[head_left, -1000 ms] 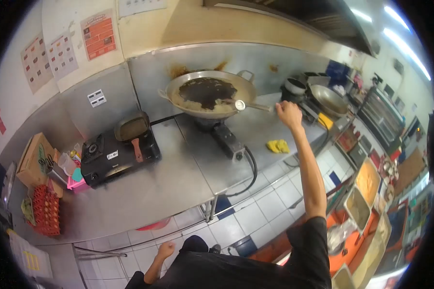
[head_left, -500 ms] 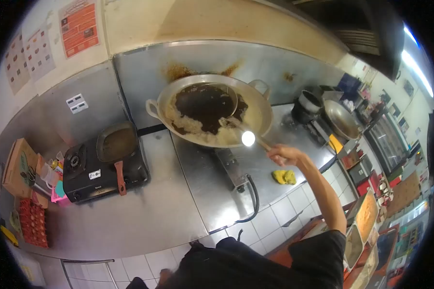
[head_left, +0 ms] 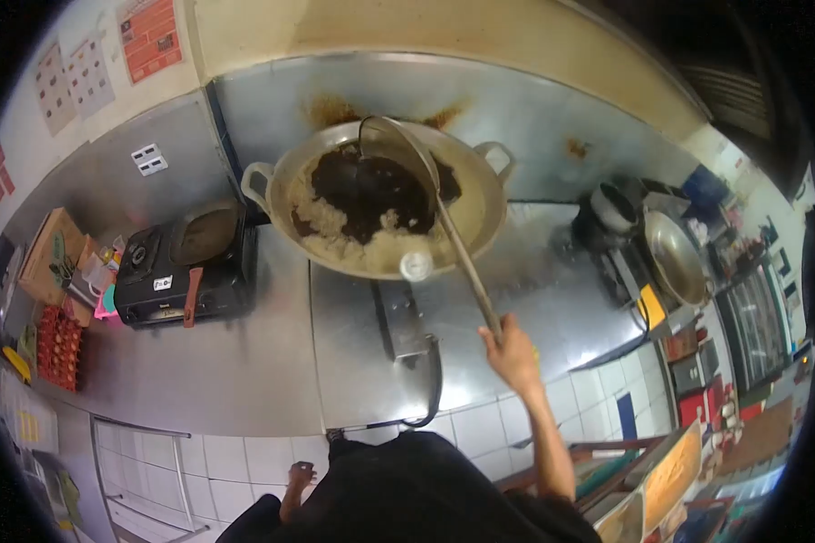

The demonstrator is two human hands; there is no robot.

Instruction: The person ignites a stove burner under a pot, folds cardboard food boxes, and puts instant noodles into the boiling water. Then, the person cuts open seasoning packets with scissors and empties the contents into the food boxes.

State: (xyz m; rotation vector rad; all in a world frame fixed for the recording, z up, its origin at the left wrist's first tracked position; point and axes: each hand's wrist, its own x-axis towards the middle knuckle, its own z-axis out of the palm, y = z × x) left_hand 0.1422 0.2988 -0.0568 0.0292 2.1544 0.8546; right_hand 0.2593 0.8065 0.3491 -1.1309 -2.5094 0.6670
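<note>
My right hand [head_left: 513, 351] is closed around the end of the long handle of a large round skimmer [head_left: 398, 149]. The skimmer's head is raised and tilted over a wide metal wok [head_left: 285, 231]. Dark liquid [head_left: 371, 195] fills the wok's middle, with pale foam [head_left: 321, 217] around it. At the wok's front rim is a round white dial [head_left: 417, 265]. Low beside my body hangs my left hand [head_left: 301, 474], its fingers curled. A small dark patch shows at those fingers; I cannot make out what it is.
To the left, a black portable stove [head_left: 154, 281] carries a square pan [head_left: 206, 237]. Red egg trays [head_left: 59, 348] and a cardboard box [head_left: 54, 253] stand at the far left. On the right are a black pot [head_left: 611, 217] and another wok [head_left: 675, 258]. Food trays [head_left: 670, 475] sit lower right.
The skimmer's head has risen out of the wok's contents and tilted up. My right hand has moved down and back toward my body. My left hand has come further into view.
</note>
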